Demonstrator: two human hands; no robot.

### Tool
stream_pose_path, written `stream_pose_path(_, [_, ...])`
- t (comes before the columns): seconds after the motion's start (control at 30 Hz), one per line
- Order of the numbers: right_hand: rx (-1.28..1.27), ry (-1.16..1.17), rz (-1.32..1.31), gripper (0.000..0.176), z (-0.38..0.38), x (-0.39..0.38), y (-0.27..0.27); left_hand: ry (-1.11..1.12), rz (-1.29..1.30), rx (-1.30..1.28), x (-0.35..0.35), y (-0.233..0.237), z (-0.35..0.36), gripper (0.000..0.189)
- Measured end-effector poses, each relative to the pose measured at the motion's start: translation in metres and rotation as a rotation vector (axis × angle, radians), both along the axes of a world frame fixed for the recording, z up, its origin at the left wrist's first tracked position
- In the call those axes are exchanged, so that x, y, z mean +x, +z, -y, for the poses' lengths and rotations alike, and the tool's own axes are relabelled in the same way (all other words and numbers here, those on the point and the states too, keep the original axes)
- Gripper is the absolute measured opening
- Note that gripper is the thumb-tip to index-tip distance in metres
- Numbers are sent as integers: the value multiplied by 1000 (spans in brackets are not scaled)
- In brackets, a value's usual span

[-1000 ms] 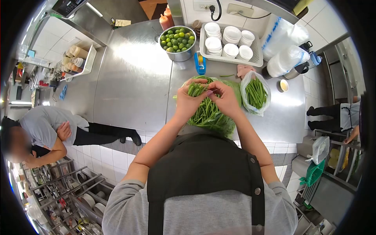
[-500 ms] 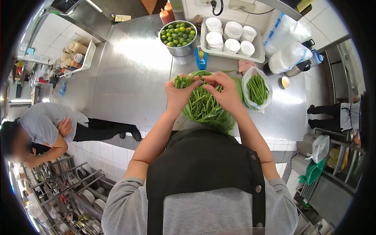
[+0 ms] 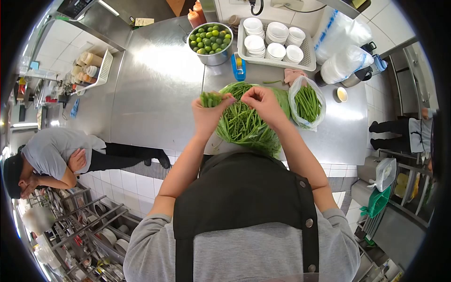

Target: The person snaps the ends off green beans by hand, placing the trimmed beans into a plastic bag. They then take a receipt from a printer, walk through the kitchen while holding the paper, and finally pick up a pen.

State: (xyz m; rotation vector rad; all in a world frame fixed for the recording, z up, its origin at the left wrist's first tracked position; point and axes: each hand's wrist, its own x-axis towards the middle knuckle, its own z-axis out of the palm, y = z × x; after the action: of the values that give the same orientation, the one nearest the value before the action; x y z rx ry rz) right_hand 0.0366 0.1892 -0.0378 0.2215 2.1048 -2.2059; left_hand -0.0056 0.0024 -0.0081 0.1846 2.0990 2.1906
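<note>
My left hand (image 3: pixel 206 115) is closed around a small bundle of green beans (image 3: pixel 211 98), their ends sticking up past the fingers. Just to its right, my right hand (image 3: pixel 264 105) is in a pinch, thumb against fingertips; whatever it may hold is too small to make out. A gap separates the two hands. Beneath them lies a big heap of cut green beans (image 3: pixel 242 123) on a clear plastic bag. To the right of that heap, long whole beans (image 3: pixel 307 104) stand in an open plastic bag (image 3: pixel 322 101).
Behind the heap are a steel pot of limes (image 3: pixel 213 58), a blue tape dispenser (image 3: pixel 238 68) and a white basket (image 3: pixel 307 63) of stacked small dishes. A small cup (image 3: pixel 341 95) sits at right. A person in grey (image 3: pixel 61 152) leans at the left; another stands far right.
My hands have drawn apart from near-touching, with the left lower and more to the left. The bean bundle stays in my left hand. The person at left has shifted their head and hand.
</note>
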Motion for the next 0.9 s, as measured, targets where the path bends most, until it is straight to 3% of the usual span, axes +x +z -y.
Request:
stream_pose_path(0.07, [270,47,-85,19,-6,8,-13,93,105,70,-8,3,5,15])
stream_pose_path(0.2, [313,226,-75,34,4,25,10,173,159,239,-29,1,21,15])
stream_pose_path(0.3, [429,174,-233,35,22,25,19,168,145,301,-30,4,23,15])
stream_pose_path(0.37, [437,114,-284,22,31,21,24,162,164,329,-29,6,21,15])
stream_pose_path(0.53, [726,43,-396,19,31,5,10,147,48,139,-9,21,17,14])
stream_pose_path(0.6, [901,113,-289,20,24,-2,-23,147,-37,121,0,30,14,13])
stream_pose_path(0.7, [1076,230,-38,21,20,-5,-23,110,14,87,-8,34,22,13])
stream_pose_path(0.8, [1124,293,115,25,24,-12,-7,-16,285,539,-24,24,32,19])
stream_pose_path(0.9, [1054,248,-24,29,26,-20,-16,12,485,636,-26,4,41,24])
